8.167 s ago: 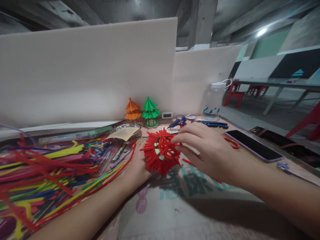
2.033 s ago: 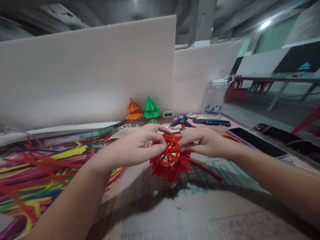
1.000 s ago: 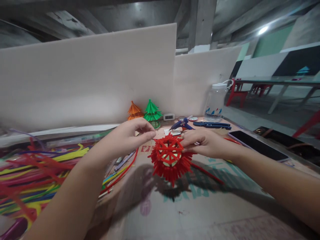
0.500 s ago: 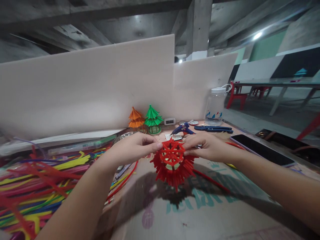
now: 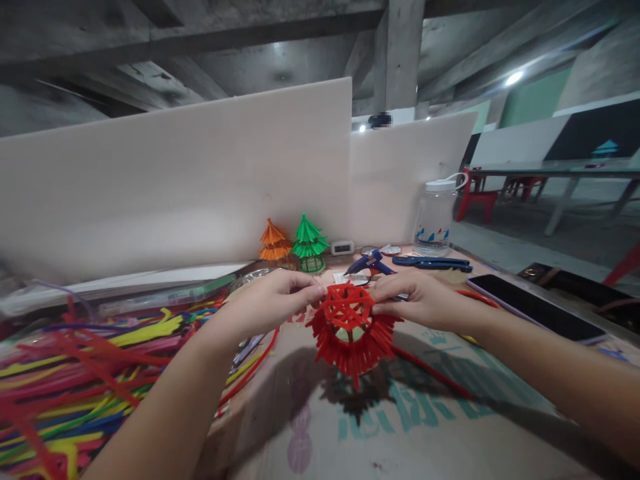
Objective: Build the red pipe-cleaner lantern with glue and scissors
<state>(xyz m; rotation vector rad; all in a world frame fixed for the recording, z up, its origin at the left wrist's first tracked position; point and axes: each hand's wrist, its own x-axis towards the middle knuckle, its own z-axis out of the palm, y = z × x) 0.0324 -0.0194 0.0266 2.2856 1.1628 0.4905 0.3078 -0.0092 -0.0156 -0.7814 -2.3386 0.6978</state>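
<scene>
Between my two hands hangs a red pipe-cleaner pavilion (image 5: 354,343), its open lattice frame uppermost and its fringed skirt spreading below. My left hand (image 5: 280,300) pinches the frame's left edge with thumb and forefinger. At the right edge, the fingertips of my right hand (image 5: 413,297) are closed on it too. The piece is held above a cardboard sheet (image 5: 260,427), where its shadow falls. A loose red pipe cleaner (image 5: 435,375) lies on the cardboard, partly behind the skirt.
Many coloured pipe cleaners (image 5: 100,380) cover the left side. At the back stand an orange model (image 5: 275,241) and a green model (image 5: 309,243). A blue glue gun (image 5: 371,265), blue pliers-like tool (image 5: 431,262), water bottle (image 5: 434,217) and phone (image 5: 535,308) are to the right.
The red pavilion is tilted slightly differently, its lattice top turned more away from me. Both hands keep their hold. The whole view has shifted a little.
</scene>
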